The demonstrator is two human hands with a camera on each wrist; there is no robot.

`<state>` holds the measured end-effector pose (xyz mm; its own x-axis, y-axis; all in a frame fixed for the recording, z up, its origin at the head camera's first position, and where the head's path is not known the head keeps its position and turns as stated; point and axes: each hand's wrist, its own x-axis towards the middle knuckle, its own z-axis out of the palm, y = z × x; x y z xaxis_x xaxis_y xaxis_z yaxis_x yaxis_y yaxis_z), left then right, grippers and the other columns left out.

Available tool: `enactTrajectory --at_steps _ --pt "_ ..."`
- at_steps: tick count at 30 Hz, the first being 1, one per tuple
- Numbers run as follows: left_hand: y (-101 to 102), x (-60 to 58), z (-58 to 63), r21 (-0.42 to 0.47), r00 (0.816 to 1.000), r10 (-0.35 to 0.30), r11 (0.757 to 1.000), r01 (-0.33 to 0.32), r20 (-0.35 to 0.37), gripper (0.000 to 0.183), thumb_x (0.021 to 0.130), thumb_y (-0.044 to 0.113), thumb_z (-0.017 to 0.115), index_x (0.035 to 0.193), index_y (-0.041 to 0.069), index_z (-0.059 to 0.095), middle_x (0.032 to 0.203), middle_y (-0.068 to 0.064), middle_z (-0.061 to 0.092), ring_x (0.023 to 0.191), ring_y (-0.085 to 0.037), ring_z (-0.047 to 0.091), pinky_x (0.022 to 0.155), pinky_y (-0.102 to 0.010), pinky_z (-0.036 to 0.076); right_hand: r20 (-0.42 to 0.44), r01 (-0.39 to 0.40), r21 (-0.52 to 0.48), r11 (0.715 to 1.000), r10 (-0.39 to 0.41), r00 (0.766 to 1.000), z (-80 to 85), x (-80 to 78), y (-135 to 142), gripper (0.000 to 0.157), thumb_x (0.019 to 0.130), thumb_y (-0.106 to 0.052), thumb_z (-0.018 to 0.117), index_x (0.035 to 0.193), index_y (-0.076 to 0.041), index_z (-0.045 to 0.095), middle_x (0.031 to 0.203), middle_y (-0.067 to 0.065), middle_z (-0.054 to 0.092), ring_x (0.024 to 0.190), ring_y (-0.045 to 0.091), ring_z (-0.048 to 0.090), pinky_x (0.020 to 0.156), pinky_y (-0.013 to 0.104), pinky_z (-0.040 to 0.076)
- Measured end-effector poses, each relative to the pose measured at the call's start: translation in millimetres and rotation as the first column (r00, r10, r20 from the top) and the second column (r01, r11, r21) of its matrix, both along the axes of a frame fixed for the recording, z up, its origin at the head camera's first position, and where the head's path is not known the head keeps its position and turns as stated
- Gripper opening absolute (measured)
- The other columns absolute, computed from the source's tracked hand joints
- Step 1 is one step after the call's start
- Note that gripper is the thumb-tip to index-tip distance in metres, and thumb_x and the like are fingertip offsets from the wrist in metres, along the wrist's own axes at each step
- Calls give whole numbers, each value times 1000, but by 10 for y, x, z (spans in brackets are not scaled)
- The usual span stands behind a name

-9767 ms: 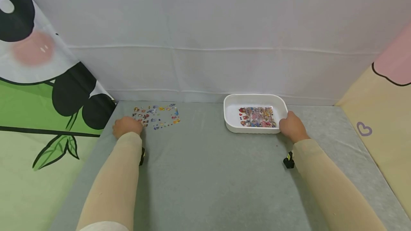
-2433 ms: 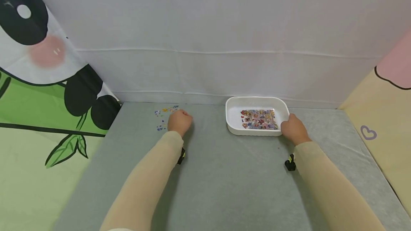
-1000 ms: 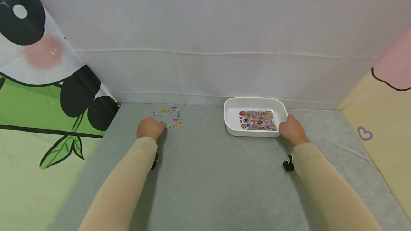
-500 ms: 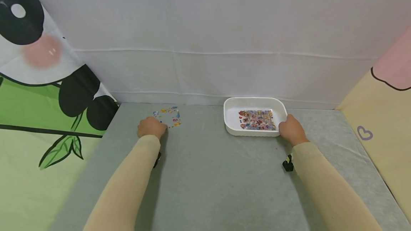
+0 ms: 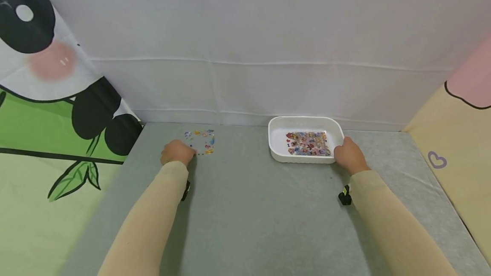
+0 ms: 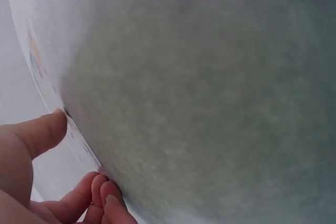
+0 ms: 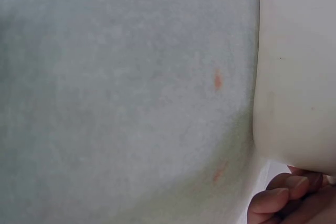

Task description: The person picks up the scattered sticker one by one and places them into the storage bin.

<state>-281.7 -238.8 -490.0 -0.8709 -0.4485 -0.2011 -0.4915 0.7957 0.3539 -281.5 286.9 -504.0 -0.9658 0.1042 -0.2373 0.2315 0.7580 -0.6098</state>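
A clear sheet with small colourful stickers lies at the back left of the table. At its near left corner, my left hand covers part of it. In the left wrist view, the thumb and curled fingertips meet the sheet's edge, a little apart from each other. To the right, a white plastic tray holds several sticker sheets; how many is unclear. My right hand grips the tray's right end. Its curled fingers show beside the tray wall in the right wrist view.
A grey cloth covers the table. Behind stands a white cloth wall. Printed panels flank the table, green with a cartoon on the left and yellow on the right. Black wrist cameras hang under both cuffs.
My left hand has moved from the sheet's right side to its left over about two seconds. Lately the sheet has shifted slightly left and nearer with it. The right hand stays on the tray.
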Motion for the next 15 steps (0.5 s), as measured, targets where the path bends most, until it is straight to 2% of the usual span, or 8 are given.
enactTrajectory --at_steps 5,11,15 --pt "7 31 -23 -15 1000 16 1000 -16 -16 50 90 42 70 95 -7 72 89 -19 66 71 -27 57 52 -37 48 -17 -11 13 1000 11 1000 -2 7 -13 62 100 -15 31 151 19 24 142 40 43 120 48 49 105 65 37" --pt "18 22 -49 -2 999 27 1000 -27 -24 36 89 30 70 88 -6 72 79 -16 66 62 -24 56 46 -36 48 -18 -6 -1 1000 6 1000 -10 3 -3 62 99 -15 32 151 19 24 140 39 44 116 47 49 104 65 39" --pt "11 8 -48 19 999 37 999 -36 -21 37 90 30 72 89 -7 72 79 -16 66 58 -23 55 44 -35 47 -16 -2 -2 1000 2 1000 -28 -10 8 62 99 -15 32 151 19 24 141 39 43 116 47 49 104 64 39"
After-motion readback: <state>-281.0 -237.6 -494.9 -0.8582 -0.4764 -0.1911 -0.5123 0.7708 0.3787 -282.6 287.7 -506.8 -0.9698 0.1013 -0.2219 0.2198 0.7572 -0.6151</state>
